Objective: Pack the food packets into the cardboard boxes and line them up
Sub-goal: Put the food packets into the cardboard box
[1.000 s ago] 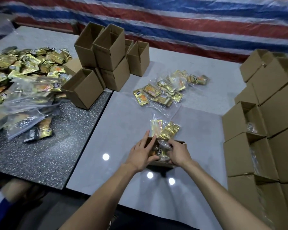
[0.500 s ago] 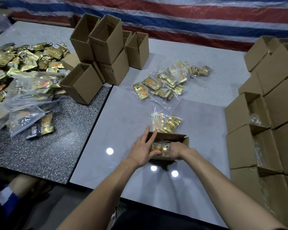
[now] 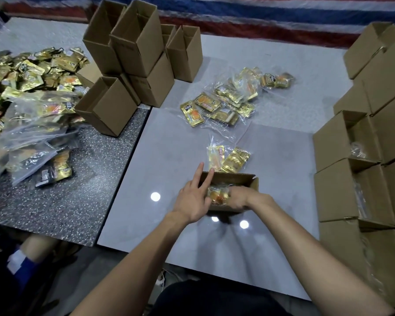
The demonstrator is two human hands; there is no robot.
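Seating a packet [image 3: 218, 195] in the open box [image 3: 249, 181], right between the hands. Bracing the box's left wall with the left hand [image 3: 193, 199], two fingers straight, gripping nothing. Reaching in from the right with the right hand [image 3: 237, 198], touching the packet; with the fingertips hidden, impossible to tell whether pinching or only pushing. Keeping the box crosswise, long axis from hand to hand, mouth upward.

Next, probably: reach straight forward over the far wall for the clear bag [image 3: 229, 157] of gold packets just beyond, a shade nearer the right hand, long axis angled away.

Looking further ahead, finding more bags [image 3: 221, 103]; well off to the right of the right hand, stacked boxes [image 3: 333, 142] with plastic showing inside; far ahead-left, empty boxes [image 3: 137, 46].
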